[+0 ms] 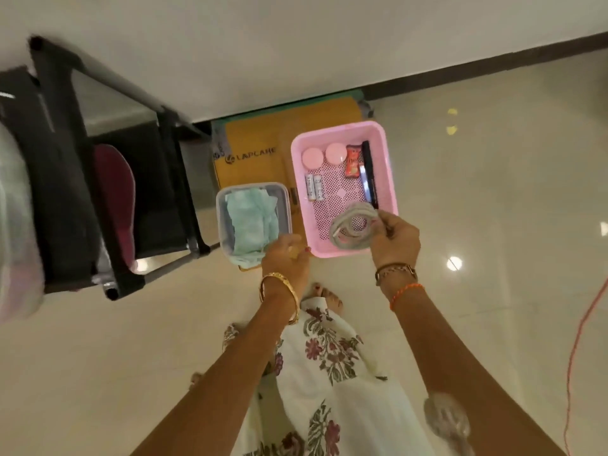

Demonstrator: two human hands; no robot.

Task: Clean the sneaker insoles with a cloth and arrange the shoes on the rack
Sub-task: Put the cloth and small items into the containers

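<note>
The left hand (285, 255) has its fingers on the pale green cloth (251, 218) in a clear plastic tub (221, 205). The right hand (394, 236) pinches a coiled grey cord (352, 227) over the pink basket (388, 166), which holds 2 batteries (314, 187) and 2 round pink lids (324, 155). The dark shoe rack (65, 179) stands left, a maroon insole (115, 192) in it.

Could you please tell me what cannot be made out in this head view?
- Left hand: fingertips hidden behind its own knuckles at the pale green cloth.
- Dark shoe rack: cut off by the left edge.
- Small red packet in the pink plastic basket: print too small.
</note>
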